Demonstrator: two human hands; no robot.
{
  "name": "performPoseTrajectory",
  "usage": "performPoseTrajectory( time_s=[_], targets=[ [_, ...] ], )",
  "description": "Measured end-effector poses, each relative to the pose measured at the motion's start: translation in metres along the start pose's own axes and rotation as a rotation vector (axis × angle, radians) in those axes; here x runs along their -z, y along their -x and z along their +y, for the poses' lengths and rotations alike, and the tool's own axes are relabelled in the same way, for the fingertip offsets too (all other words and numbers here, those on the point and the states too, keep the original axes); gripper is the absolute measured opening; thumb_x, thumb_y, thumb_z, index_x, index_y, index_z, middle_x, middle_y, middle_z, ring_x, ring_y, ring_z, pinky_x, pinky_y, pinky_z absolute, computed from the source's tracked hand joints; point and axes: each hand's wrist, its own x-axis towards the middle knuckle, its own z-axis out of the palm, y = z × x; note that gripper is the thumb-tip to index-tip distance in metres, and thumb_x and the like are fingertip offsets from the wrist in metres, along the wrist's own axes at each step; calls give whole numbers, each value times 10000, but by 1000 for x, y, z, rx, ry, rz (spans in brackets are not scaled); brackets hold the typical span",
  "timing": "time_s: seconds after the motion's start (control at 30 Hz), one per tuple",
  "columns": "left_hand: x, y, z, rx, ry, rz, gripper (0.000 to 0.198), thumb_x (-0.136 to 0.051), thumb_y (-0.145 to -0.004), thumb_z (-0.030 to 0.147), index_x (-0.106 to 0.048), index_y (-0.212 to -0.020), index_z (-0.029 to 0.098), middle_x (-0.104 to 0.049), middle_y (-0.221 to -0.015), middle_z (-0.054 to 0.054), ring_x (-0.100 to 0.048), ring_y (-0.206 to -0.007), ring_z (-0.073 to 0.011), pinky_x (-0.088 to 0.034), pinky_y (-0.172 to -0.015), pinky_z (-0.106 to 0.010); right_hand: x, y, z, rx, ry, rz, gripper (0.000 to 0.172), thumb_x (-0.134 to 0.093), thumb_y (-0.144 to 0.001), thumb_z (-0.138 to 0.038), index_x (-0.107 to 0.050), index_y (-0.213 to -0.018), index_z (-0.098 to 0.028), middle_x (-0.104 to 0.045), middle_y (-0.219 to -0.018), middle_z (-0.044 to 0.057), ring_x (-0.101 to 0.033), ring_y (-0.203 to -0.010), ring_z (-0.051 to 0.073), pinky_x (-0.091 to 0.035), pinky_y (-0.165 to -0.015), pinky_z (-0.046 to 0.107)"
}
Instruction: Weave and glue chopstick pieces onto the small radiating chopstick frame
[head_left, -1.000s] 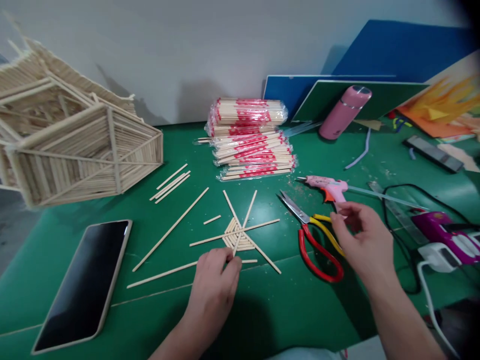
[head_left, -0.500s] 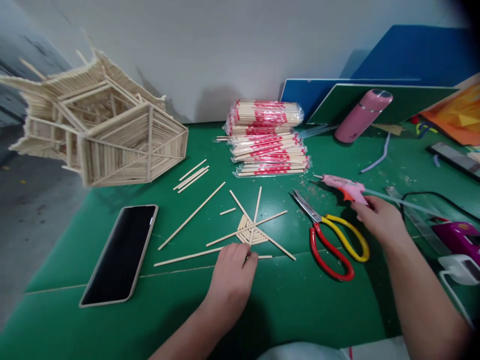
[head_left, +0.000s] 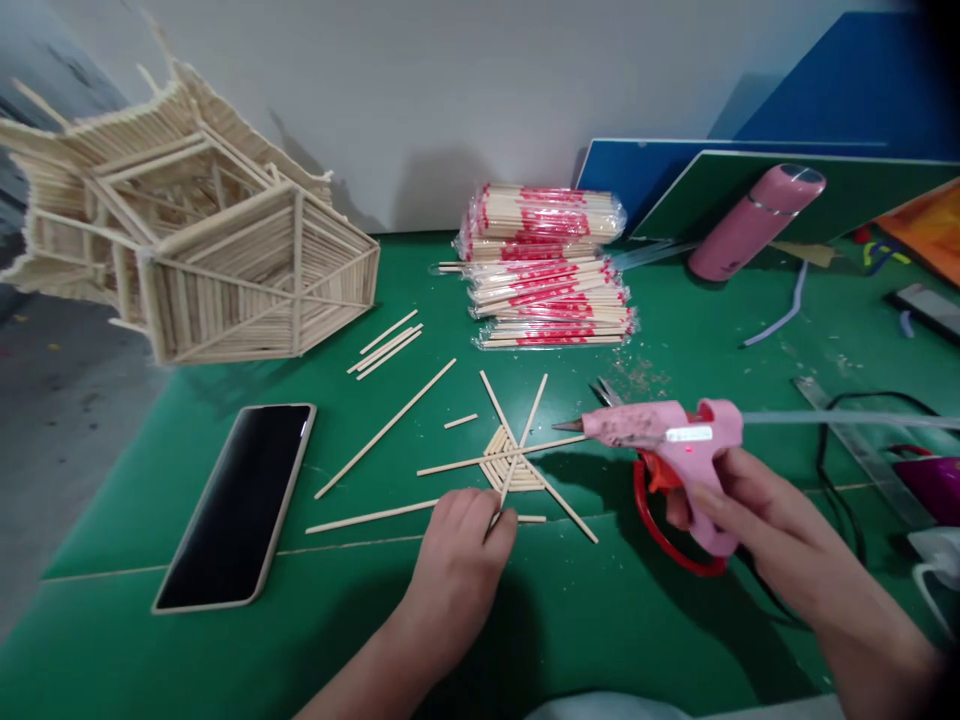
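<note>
My right hand (head_left: 757, 515) grips a pink hot glue gun (head_left: 664, 432) by its handle, held above the green table with its nozzle pointing left. The tip sits close to a small fan of glued wooden sticks (head_left: 514, 462). My left hand (head_left: 461, 555) rests on the table with its fingers pinched on the near end of that stick piece. Red and yellow scissors (head_left: 660, 520) lie under the glue gun, mostly hidden by it.
A large stick-built structure (head_left: 202, 255) stands at the back left. A black phone (head_left: 236, 505) lies at the front left, with loose sticks (head_left: 386, 428) beside it. Wrapped stick bundles (head_left: 547, 265), a pink bottle (head_left: 754, 225), boards, a cable (head_left: 840, 440) and a purple device (head_left: 934, 475) fill the back and right.
My right hand reached to the glue gun on the table, took it by the handle and lifted it left toward the stick piece. My left hand stayed on the sticks.
</note>
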Motion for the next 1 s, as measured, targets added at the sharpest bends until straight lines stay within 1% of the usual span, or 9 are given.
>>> performPoseTrajectory(
  time_s=[0.07, 0.2, 0.3, 0.37, 0.47, 0.57, 0.77, 0.87, 1.0],
  targets=[
    [1, 1, 1, 21, 40, -26, 193, -400, -823, 121, -586, -838, 166, -548, -840, -53, -457, -781, -175, -365, -699, -314, -8, 7, 2, 26, 97, -75, 226, -492, -792, -363, -575, -925, -201, -615, -713, 25, -561, -598, 137, -470, -507, 212],
    [3, 2, 1, 39, 98, -46, 204, -384, -836, 137, -583, -855, 178, -541, -832, -42, -448, -757, -164, -353, -681, -304, -22, 18, 7, 55, 368, -88, 257, -489, -788, -361, -595, -965, -209, -627, -904, 62, -590, -760, 184, -507, -592, 250],
    [4, 1, 0, 48, 124, -42, 204, -375, -844, 148, -577, -833, 176, -543, -822, -38, -444, -751, -160, -353, -685, -304, -32, 25, 6, 79, 427, -127, 295, -445, -810, -360, -539, -1064, -244, -611, -739, 15, -571, -617, 152, -500, -521, 227],
    [4, 0, -1, 49, 141, -28, 196, -378, -847, 152, -570, -813, 170, -546, -819, -37, -447, -756, -161, -357, -695, -307, -37, 28, 4, 73, 470, -160, 254, -406, -830, -359, -542, -1016, -252, -568, -659, -4, -533, -550, 137, -487, -498, 218],
    [3, 0, -2, 30, 154, 20, 174, -390, -848, 155, -563, -832, 162, -548, -825, -36, -453, -779, -166, -361, -727, -317, -43, 32, 3, 58, 557, -190, 231, -382, -843, -365, -520, -989, -252, -558, -717, 6, -537, -624, 145, -492, -577, 223],
    [3, 1, -2, 21, 171, 33, 167, -395, -848, 155, -562, -850, 162, -551, -837, -35, -458, -798, -166, -360, -755, -321, -45, 35, 4, 27, 590, -212, 261, -364, -852, -369, -469, -1063, -256, -552, -760, 12, -543, -667, 149, -491, -611, 224],
    [3, 1, -1, 42, 181, 21, 162, -400, -848, 155, -558, -818, 164, -555, -825, -32, -460, -792, -159, -362, -757, -317, -46, 34, 3, 27, 597, -246, 279, -333, -864, -367, -460, -1079, -243, -538, -675, 4, -533, -573, 141, -483, -518, 209],
    [3, 1, -1, 31, 176, 34, 159, -400, -848, 156, -556, -821, 162, -555, -825, -33, -462, -791, -162, -364, -751, -317, -47, 32, 0, 54, 622, -206, 283, -344, -862, -361, -479, -1080, -241, -568, -716, 17, -567, -631, 147, -503, -575, 220],
    [4, 0, -1, 38, 167, 41, 176, -391, -849, 160, -560, -800, 166, -558, -807, -27, -469, -775, -157, -368, -741, -310, -47, 33, 2, 92, 618, -178, 293, -399, -840, -347, -488, -1099, -243, -617, -909, 46, -600, -823, 174, -508, -720, 256]
  ],
)
